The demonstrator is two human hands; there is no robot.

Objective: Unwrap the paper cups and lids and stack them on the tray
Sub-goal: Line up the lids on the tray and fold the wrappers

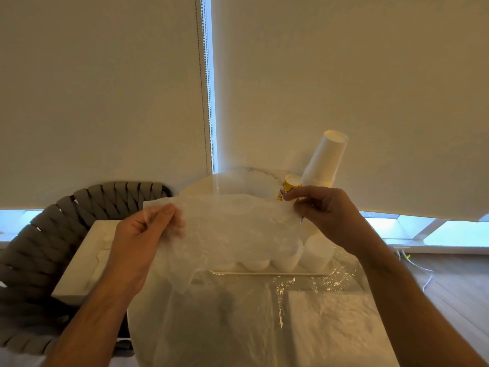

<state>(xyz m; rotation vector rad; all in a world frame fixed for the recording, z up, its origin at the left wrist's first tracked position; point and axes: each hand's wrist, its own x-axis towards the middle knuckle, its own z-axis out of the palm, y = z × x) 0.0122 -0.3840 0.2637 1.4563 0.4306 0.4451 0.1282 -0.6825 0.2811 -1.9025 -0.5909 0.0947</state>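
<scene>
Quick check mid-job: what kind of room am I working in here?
Probably a home or office sitting area: roller blinds over windows, a woven grey chair and a round table.

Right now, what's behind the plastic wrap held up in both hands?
Through the plastic wrap, blurred white cups or lids sit on the tray. Above it, a stack of white cups and a yellow cup show. Their count is hidden.

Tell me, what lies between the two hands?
In the head view, a thin plastic wrapper stretches between the left hand and the right hand; both pinch its top edge.
</scene>
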